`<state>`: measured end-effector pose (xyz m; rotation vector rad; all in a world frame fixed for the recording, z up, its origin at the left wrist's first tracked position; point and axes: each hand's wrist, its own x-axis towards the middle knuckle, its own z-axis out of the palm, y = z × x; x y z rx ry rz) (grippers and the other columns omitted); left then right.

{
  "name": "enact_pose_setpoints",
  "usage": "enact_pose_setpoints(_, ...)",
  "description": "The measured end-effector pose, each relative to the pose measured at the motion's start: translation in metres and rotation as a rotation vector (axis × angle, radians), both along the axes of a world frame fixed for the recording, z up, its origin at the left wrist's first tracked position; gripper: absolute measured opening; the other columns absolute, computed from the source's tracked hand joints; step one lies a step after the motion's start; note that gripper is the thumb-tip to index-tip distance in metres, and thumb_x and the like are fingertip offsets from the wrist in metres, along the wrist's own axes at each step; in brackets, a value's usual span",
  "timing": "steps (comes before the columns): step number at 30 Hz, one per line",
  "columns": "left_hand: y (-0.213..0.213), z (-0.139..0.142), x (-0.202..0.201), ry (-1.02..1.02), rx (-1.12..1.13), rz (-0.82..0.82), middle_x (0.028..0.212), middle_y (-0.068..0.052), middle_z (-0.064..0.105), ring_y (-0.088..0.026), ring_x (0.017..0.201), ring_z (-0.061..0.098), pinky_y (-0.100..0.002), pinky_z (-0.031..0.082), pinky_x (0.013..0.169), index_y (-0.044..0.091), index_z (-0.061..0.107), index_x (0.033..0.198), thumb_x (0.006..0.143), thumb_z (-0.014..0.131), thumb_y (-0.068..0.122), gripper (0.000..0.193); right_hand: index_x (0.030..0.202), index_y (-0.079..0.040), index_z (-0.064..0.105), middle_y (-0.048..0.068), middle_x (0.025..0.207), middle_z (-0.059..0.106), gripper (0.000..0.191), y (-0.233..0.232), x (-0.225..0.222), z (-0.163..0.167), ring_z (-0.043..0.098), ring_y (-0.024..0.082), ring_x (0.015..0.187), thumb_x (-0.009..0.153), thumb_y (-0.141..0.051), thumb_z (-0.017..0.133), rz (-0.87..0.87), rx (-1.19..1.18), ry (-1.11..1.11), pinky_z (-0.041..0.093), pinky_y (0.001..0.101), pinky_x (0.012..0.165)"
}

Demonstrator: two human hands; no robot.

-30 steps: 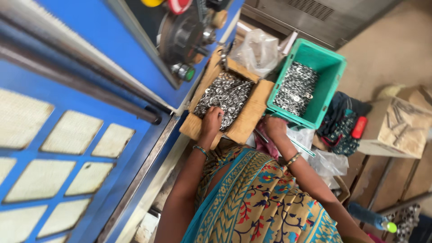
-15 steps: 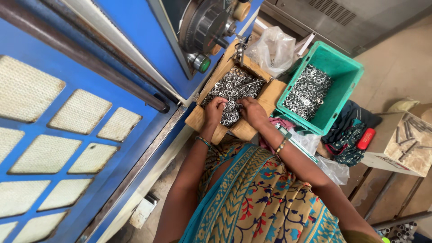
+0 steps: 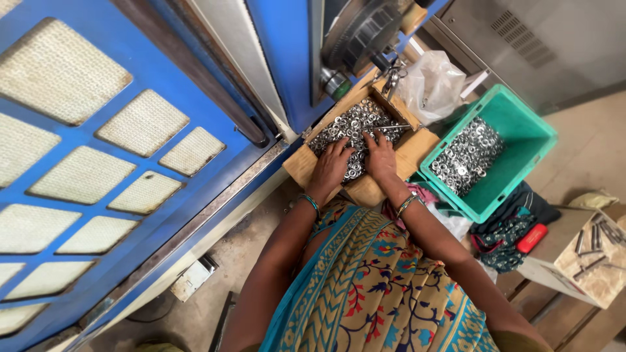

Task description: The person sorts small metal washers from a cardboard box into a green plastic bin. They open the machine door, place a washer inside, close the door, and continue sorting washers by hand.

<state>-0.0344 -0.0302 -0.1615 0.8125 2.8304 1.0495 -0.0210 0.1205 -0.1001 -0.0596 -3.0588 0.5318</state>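
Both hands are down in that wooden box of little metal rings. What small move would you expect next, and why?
Probably closing the fingers to gather a handful. The left hand and right hand lie flat, side by side, on the heap of small metal rings in the wooden box, holding nothing as far as I can see. A green crate beside it holds more rings.

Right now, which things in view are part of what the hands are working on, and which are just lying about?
In use:
left hand
right hand
metal rings
wooden tray

Lying about:
green crate with more rings
plastic bag
red case
cardboard box
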Motion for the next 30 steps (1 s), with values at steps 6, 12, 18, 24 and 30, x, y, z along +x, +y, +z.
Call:
enact_pose_setpoints(6,-0.001,-0.010,-0.002,0.084,-0.079,0.031,0.132,-0.010,0.059,-0.033,0.116,0.059,-0.044,0.051,0.098,0.011,0.071,0.111,0.088,0.066,0.003,0.024,0.125,-0.015,0.069,0.014,0.124,0.060,0.048,0.010,0.002,-0.004,0.060,0.038,0.114,0.080,0.005,0.067,0.051,-0.153,0.146,0.050,0.0440,0.101)
enact_pose_setpoints(12,-0.006,-0.014,-0.007,0.024,0.055,0.065,0.103,-0.008,0.062,-0.032,0.102,0.062,-0.044,0.053,0.085,0.010,0.066,0.093,0.087,0.074,0.008,0.010,0.116,-0.011,0.073,0.016,0.115,0.060,0.041,0.010,0.009,0.003,0.064,0.036,0.101,0.077,0.002,0.075,0.059,-0.362,0.128,0.054,0.0422,0.088)
enact_pose_setpoints(18,-0.006,-0.003,-0.011,-0.018,0.228,0.090,0.096,-0.007,0.066,-0.030,0.095,0.067,-0.042,0.055,0.080,0.009,0.066,0.096,0.088,0.070,0.005,0.010,0.122,-0.005,0.072,0.009,0.106,0.069,0.031,0.013,0.001,0.003,0.066,0.018,0.085,0.092,0.002,0.071,-0.082,-0.932,-0.008,0.057,0.0307,0.079)
enact_pose_setpoints(24,-0.010,0.023,-0.011,-0.324,0.318,0.064,0.100,-0.005,0.073,-0.022,0.083,0.073,-0.037,0.056,0.071,0.012,0.068,0.116,0.085,0.077,0.014,0.032,0.123,0.002,0.065,0.006,0.099,0.073,0.026,0.002,-0.003,0.004,0.070,0.011,0.083,0.097,0.002,0.063,-0.123,-1.447,-0.212,0.060,0.0258,0.075)
enact_pose_setpoints(30,-0.018,0.029,-0.013,-0.425,0.479,0.018,0.098,-0.006,0.078,-0.016,0.085,0.075,-0.030,0.058,0.074,0.008,0.074,0.110,0.091,0.075,0.015,0.020,0.119,0.002,0.065,0.009,0.099,0.074,0.018,-0.012,0.002,0.013,0.072,0.014,0.081,0.101,-0.001,0.063,-0.131,-1.452,-0.220,0.060,0.0259,0.071)
